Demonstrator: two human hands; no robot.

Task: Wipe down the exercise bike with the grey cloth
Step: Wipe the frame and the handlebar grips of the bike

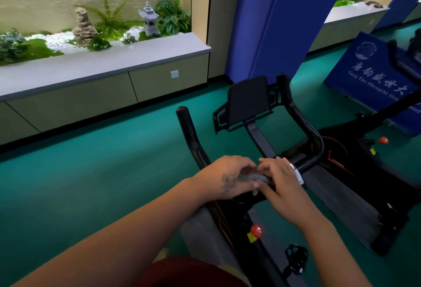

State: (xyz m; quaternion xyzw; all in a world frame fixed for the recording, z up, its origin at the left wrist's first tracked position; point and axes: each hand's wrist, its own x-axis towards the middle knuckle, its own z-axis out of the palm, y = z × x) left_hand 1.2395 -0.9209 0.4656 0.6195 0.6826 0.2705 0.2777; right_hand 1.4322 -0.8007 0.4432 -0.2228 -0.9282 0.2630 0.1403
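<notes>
Hands meet at the middle of the exercise bike [296, 150] handlebar, left hand [224, 177] and right hand [280, 184] both clenched on the bunched grey cloth [250, 177] pressed there, so wiping looks barely begun, with screen [248, 102], frame and pedals seemingly left.

Grey cloth [250, 177], black exercise bike [303, 125], teal floor [91, 172].
</notes>
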